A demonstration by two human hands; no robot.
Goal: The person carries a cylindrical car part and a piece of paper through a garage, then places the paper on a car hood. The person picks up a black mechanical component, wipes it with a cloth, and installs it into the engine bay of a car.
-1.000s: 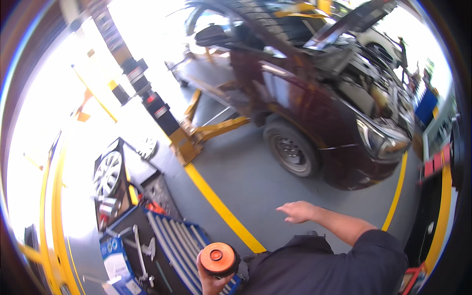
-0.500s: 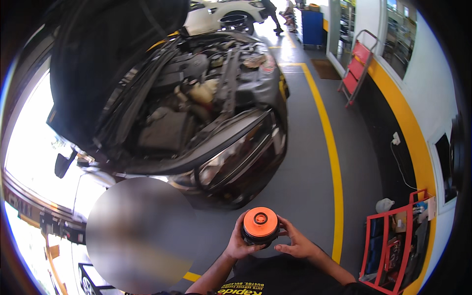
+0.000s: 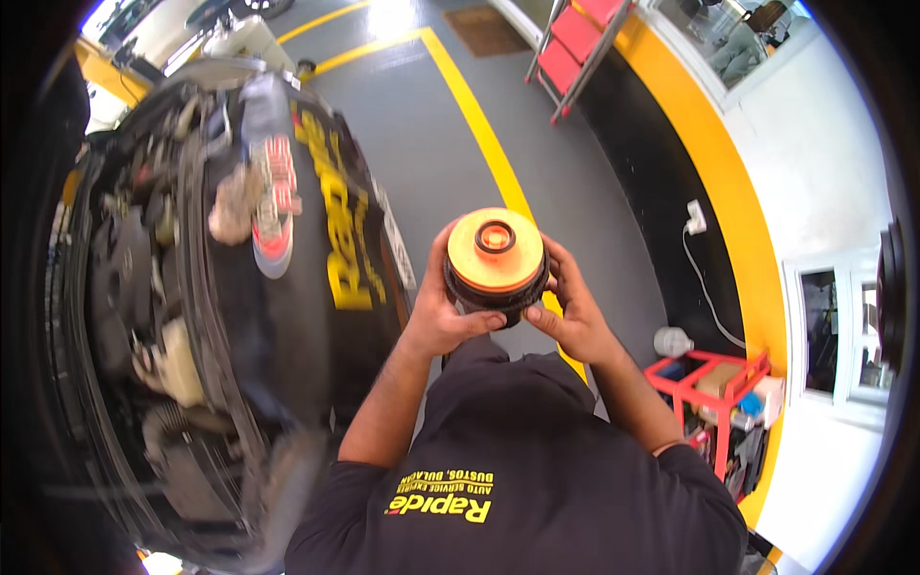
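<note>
Between both hands, out in front of my chest, is a round cartridge filter (image 3: 484, 257). Its end disc is orange, with a raised centre port ringed in black, and its lower part is black and ribbed. My left hand (image 3: 446, 311) wraps the left side, thumb along the near edge. On the opposite side my right hand (image 3: 573, 311) grips it, with the fingers partly hidden behind and the thumb near the lower rim. The orange face points up toward me. What lies underneath the filter is hidden.
A car's engine bay (image 3: 163, 316) fills the left, with a black fender cover (image 3: 335, 220) and a crumpled pale rag (image 3: 233, 203) on its side. At right stands a red tool cart (image 3: 704, 388) by the wall. Farther off is a red stepladder (image 3: 575, 48). A yellow line (image 3: 470, 101) crosses the grey floor.
My view has swung right, so the car sits farther left. The filter and both hands appear higher and larger. My right hand has closed more around the filter.
</note>
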